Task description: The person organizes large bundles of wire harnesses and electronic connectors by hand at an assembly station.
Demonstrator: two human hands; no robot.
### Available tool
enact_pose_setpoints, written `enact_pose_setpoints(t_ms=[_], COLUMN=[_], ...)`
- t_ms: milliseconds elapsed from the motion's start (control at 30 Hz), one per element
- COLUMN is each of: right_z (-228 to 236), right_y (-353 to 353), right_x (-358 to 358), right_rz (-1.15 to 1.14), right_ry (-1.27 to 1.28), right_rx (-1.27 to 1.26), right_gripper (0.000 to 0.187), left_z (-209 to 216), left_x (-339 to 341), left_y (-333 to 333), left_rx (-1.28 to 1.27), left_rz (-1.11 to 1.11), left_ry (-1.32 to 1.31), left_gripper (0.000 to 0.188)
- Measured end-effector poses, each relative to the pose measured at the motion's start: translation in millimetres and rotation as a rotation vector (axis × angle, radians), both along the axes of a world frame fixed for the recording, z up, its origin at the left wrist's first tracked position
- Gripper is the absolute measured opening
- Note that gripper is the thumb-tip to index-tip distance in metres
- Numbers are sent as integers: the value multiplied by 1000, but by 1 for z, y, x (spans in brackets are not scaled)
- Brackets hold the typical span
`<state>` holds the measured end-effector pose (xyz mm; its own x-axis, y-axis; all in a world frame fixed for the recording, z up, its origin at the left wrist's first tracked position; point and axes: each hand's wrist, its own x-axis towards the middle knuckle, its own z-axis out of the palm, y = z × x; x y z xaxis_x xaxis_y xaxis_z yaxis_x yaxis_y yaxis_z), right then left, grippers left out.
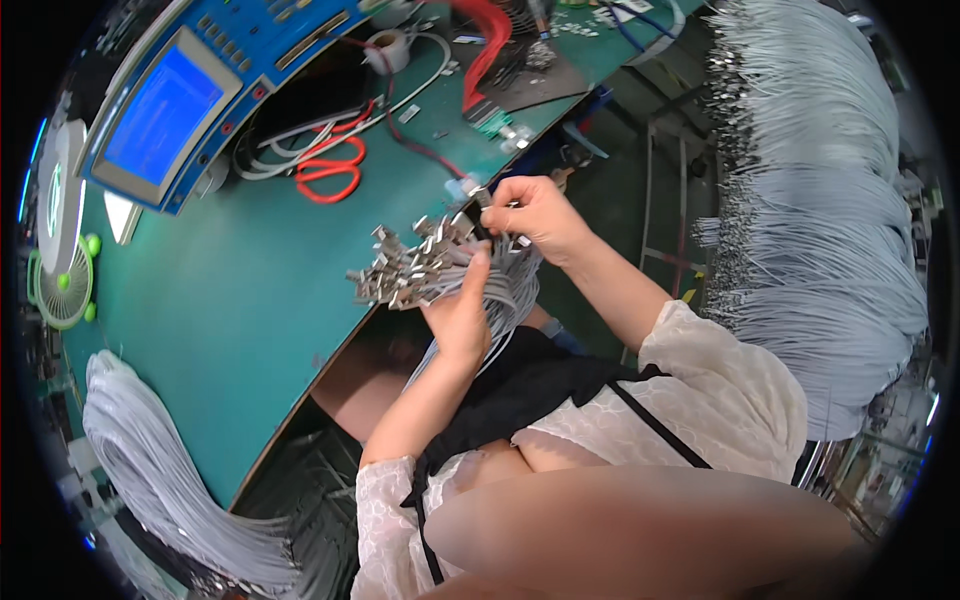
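At frame centre my left hand [462, 318] grips a bundle of grey cables [420, 268] over the green surface [230, 300], my right fingers [508, 212] pinching one connector, most apparently left.

Green counter [230, 300] carries a blue tester box [200, 90] with screen, red scissors [330, 170], tape roll [388, 48]. Grey cable bundles [820, 220] hang right; a small fan [62, 285] stands left.

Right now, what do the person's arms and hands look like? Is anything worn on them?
Both hands, the left hand and the right hand, are bare: no gloves or rings show. The forearms are bare too. Short, loose white sleeves of thin, lacy patterned fabric cover the upper arms.
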<state>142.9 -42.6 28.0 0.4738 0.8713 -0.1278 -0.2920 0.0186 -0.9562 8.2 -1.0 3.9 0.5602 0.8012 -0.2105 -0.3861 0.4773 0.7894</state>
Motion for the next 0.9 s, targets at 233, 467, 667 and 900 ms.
enact_pose_setpoints(t_ms=[233, 467, 667, 900], right_z=[-5, -1, -3, -9], right_y=[-2, -2, -3, 0], right_x=[-4, -9, -4, -4], right_rz=[37, -106, -129, -129], right_ry=[-87, 136, 225, 261], right_rx=[-4, 41, 23, 27], right_gripper=[17, 20, 18, 17], left_z=[4, 6, 7, 6], left_x=[2, -1, 7, 5], left_y=[-2, -5, -7, -4], left_rx=[87, 120, 100, 79], left_rz=[-84, -161, -157, -80], left_ry=[-7, -17, -51, -46], left_gripper=[43, 46, 46, 42])
